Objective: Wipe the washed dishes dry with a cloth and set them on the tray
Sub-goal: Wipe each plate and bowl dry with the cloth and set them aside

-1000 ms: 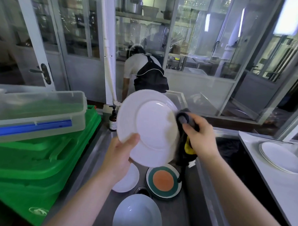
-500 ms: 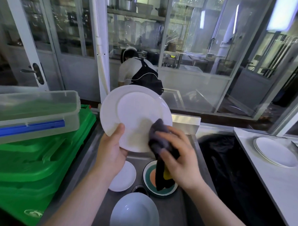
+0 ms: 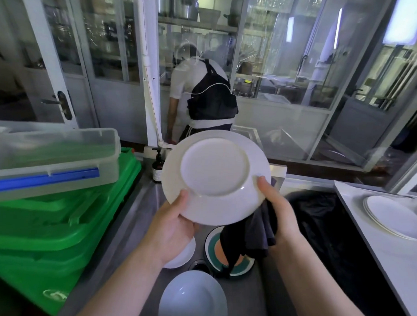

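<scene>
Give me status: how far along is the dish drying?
Done: a couple of white plates stacked on the white surface at right. In hand: left hand and right hand hold a round white plate, underside showing, dark cloth behind it. Left: small white plate, teal-and-orange plate and pale bowl in the steel sink.

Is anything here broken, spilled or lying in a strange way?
Nothing stands out. The white plate looks whole, held underside up by the left hand and the right hand, which also grips the dark cloth. No spill shows.

Steel sink (image 3: 139, 217) holds three plates (image 3: 232, 265), apparently.
</scene>
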